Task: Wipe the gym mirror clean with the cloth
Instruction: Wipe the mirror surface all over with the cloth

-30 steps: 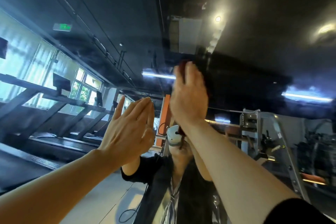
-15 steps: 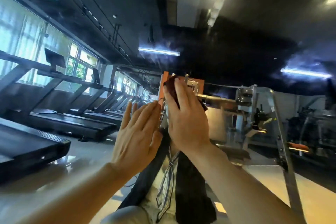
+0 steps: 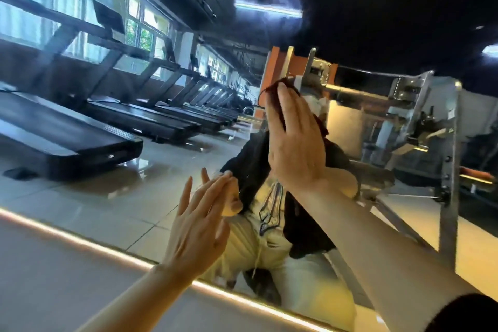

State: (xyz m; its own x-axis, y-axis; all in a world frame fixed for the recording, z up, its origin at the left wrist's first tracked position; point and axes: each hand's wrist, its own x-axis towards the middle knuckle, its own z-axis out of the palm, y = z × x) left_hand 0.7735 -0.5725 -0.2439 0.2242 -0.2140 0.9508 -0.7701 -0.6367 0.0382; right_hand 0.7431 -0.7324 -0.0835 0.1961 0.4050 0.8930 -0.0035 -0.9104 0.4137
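The gym mirror [image 3: 113, 191] fills most of the head view and reflects treadmills, a rack and the person wiping. My right hand [image 3: 293, 140] lies flat with straight fingers and presses a dark maroon cloth [image 3: 280, 86] against the glass; only the cloth's edges show around my fingers. My left hand [image 3: 198, 226] is lower and to the left, fingers straight and spread, palm toward the mirror and close to its surface, holding nothing. Whether it touches the glass I cannot tell.
A lit strip [image 3: 80, 242] runs along the mirror's bottom edge, with a pale wall panel [image 3: 54, 286] below it. Reflected treadmills [image 3: 80, 137] stand at the left and a metal rack [image 3: 447, 159] at the right.
Both hands have come down the mirror, the right one dragging the cloth from high on the glass. The view has tilted downward, bringing the mirror's lit bottom edge into sight.
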